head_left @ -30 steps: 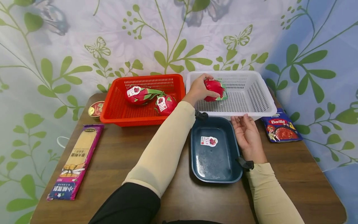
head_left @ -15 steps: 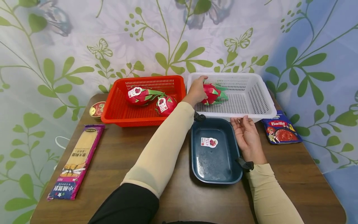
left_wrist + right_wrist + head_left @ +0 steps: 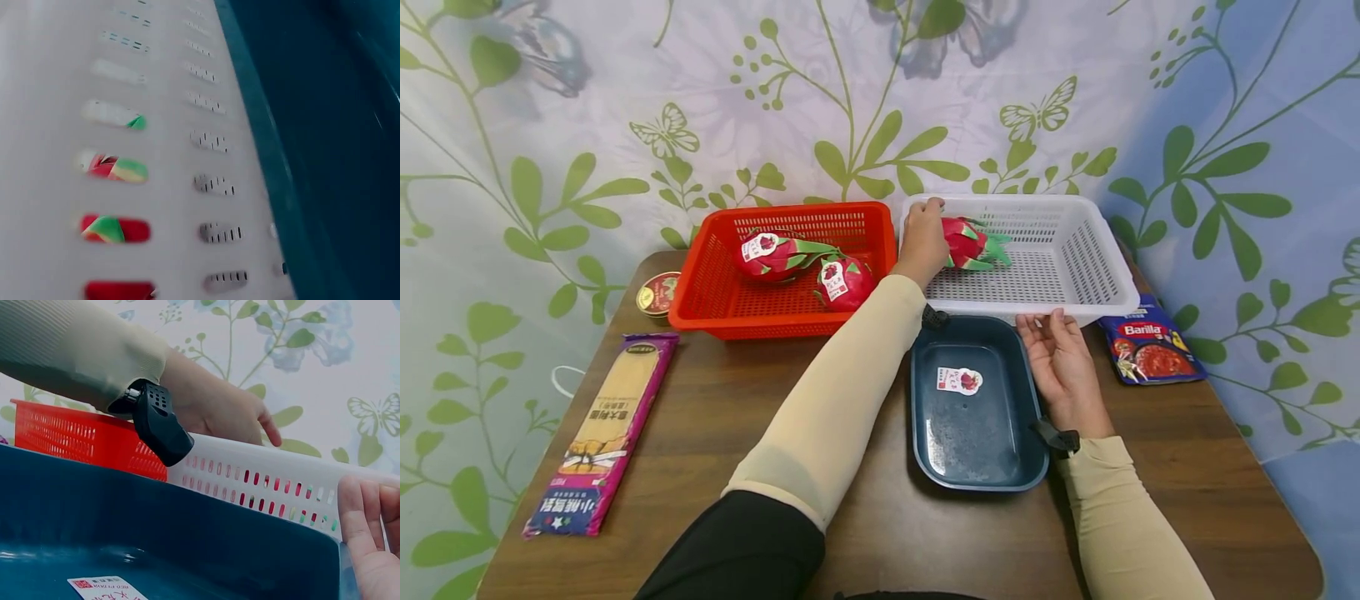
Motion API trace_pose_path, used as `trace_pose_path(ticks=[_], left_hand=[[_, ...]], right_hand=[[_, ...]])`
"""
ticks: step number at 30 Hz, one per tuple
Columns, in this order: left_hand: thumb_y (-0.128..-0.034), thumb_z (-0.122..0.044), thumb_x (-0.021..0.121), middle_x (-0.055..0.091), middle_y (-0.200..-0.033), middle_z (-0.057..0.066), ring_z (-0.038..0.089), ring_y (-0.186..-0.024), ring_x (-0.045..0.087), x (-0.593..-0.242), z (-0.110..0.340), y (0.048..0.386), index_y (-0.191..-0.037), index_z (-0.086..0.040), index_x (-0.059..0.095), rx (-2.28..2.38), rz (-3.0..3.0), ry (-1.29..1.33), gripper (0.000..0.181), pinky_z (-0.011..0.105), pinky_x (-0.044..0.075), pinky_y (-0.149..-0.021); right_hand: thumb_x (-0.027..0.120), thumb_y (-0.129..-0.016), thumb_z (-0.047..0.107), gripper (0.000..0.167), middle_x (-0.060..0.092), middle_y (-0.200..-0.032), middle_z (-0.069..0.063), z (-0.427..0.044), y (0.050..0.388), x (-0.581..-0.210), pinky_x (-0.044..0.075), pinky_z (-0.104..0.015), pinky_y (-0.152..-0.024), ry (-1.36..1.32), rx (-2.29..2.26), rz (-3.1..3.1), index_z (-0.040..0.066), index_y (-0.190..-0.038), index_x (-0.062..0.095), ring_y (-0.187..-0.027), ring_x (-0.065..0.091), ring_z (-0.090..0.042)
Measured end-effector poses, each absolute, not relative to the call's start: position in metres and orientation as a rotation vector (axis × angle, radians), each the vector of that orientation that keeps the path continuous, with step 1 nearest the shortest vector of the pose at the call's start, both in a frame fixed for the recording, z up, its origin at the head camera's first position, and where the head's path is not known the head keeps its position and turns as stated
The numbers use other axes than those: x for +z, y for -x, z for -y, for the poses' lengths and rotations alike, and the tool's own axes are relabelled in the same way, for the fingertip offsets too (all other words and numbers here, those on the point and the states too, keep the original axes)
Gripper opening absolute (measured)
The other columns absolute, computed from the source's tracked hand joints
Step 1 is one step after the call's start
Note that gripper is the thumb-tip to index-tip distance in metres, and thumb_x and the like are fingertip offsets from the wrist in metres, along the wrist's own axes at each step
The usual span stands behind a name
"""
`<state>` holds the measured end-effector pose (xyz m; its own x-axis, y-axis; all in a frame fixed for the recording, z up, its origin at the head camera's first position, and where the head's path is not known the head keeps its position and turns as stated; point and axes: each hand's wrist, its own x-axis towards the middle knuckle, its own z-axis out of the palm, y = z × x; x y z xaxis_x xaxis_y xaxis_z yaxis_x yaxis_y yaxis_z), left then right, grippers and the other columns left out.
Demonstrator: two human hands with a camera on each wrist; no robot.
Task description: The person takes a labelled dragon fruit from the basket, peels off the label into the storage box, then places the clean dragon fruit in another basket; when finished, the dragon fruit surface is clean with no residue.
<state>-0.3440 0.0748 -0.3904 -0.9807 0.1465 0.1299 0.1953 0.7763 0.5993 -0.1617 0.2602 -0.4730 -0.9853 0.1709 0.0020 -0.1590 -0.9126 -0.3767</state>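
Note:
A red dragon fruit [image 3: 966, 242] with green tips lies in the left part of the white perforated basket [image 3: 1045, 307]. My left hand [image 3: 922, 246] is inside the basket's left end, against or just beside the fruit; its fingertips are partly hidden. In the right wrist view a finger of that left hand [image 3: 212, 403] points down behind the basket wall. My right hand [image 3: 1063, 367] is palm up, with fairly straight fingers touching the basket's front wall. Two more dragon fruits, one [image 3: 771, 255] behind the other [image 3: 844, 283], lie in the red basket [image 3: 760, 323].
A dark blue tub [image 3: 977, 450], with a dragon-fruit label [image 3: 959, 381] inside, stands before the white basket. A spaghetti pack [image 3: 602, 433] and a round tin [image 3: 658, 293] lie at left. A blue Barilla pouch [image 3: 1150, 342] is at right. A patterned cloth hangs behind.
My left hand has set the dragon fruit down in the white basket and drawn leftward, while the fruit turned and now stays put. The right hand has kept its place.

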Motion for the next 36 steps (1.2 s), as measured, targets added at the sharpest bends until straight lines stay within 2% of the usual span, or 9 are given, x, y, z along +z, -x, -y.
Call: trace_pose_path(ticks=[4,9,14,20,26,29,33,36], left_hand=[[-0.0939,-0.023,0.082,0.053,-0.142,0.007,0.021,-0.127,0.05,-0.386,-0.074,0.341,-0.157,-0.015,0.042,-1.027,2.945,0.276,0.075,0.029,0.054,-0.097],[-0.093,-0.03,0.083,0.055,-0.139,0.008,0.021,-0.123,0.053,-0.379,-0.071,0.338,-0.159,-0.015,0.035,-1.095,2.983,0.275,0.083,0.03,0.057,-0.092],[-0.096,-0.03,0.079,0.054,-0.144,0.005,0.019,-0.124,0.053,-0.369,-0.062,0.332,-0.16,-0.017,0.036,-1.184,2.917,0.353,0.078,0.027,0.054,-0.096],[-0.0973,-0.028,0.077,0.054,-0.148,0.005,0.017,-0.127,0.053,-0.35,-0.038,0.308,-0.156,-0.015,0.043,-1.26,2.77,0.544,0.069,0.025,0.05,-0.1],[-0.0965,-0.023,0.079,0.058,-0.146,0.009,0.019,-0.13,0.054,-0.338,0.026,0.278,-0.149,-0.008,0.051,-1.272,2.528,0.661,0.061,0.026,0.044,-0.107],[-0.0968,-0.021,0.079,0.062,-0.142,0.006,0.017,-0.13,0.056,-0.34,0.071,0.265,-0.144,-0.006,0.055,-1.352,2.391,0.613,0.054,0.027,0.044,-0.108],[-0.097,-0.015,0.078,0.067,-0.132,0.006,0.019,-0.123,0.063,-0.351,0.129,0.24,-0.133,-0.001,0.061,-1.49,2.186,0.468,0.043,0.036,0.05,-0.106],[-0.0971,-0.006,0.076,0.07,-0.123,0.014,0.026,-0.114,0.066,-0.365,0.162,0.215,-0.125,0.005,0.062,-1.524,2.044,0.353,0.033,0.044,0.052,-0.103]], right_hand=[[0.05,-0.109,0.009,0.029,0.059,-0.124,-0.021,-0.26,0.162,-0.473,0.045,-0.042,-0.108,0.029,2.931,0.567,-0.002,-0.135,0.053,-0.106,0.066,-0.03],[0.05,-0.109,0.008,0.028,0.059,-0.125,-0.021,-0.259,0.163,-0.473,0.045,-0.042,-0.107,0.023,2.941,0.552,-0.002,-0.135,0.052,-0.105,0.065,-0.031],[0.049,-0.109,0.008,0.021,0.059,-0.121,-0.021,-0.261,0.163,-0.475,0.047,-0.042,-0.107,0.022,2.929,0.558,-0.003,-0.128,0.052,-0.102,0.064,-0.03],[0.05,-0.109,0.008,0.029,0.06,-0.126,-0.021,-0.264,0.162,-0.475,0.045,-0.042,-0.108,-0.002,2.923,0.579,-0.004,-0.135,0.051,-0.103,0.065,-0.03],[0.05,-0.109,0.008,0.028,0.061,-0.121,-0.021,-0.263,0.163,-0.475,0.047,-0.042,-0.107,-0.01,2.942,0.539,-0.003,-0.134,0.051,-0.102,0.065,-0.031],[0.049,-0.109,0.009,0.03,0.061,-0.121,-0.021,-0.263,0.162,-0.476,0.047,-0.041,-0.107,-0.01,2.948,0.535,-0.002,-0.137,0.049,-0.102,0.065,-0.03],[0.049,-0.109,0.009,0.03,0.061,-0.121,-0.02,-0.263,0.161,-0.477,0.047,-0.041,-0.107,0.004,2.945,0.546,-0.002,-0.137,0.051,-0.102,0.065,-0.03],[0.049,-0.109,0.008,0.028,0.06,-0.122,-0.021,-0.264,0.161,-0.476,0.046,-0.042,-0.107,-0.006,2.946,0.552,-0.003,-0.134,0.053,-0.102,0.065,-0.03]])
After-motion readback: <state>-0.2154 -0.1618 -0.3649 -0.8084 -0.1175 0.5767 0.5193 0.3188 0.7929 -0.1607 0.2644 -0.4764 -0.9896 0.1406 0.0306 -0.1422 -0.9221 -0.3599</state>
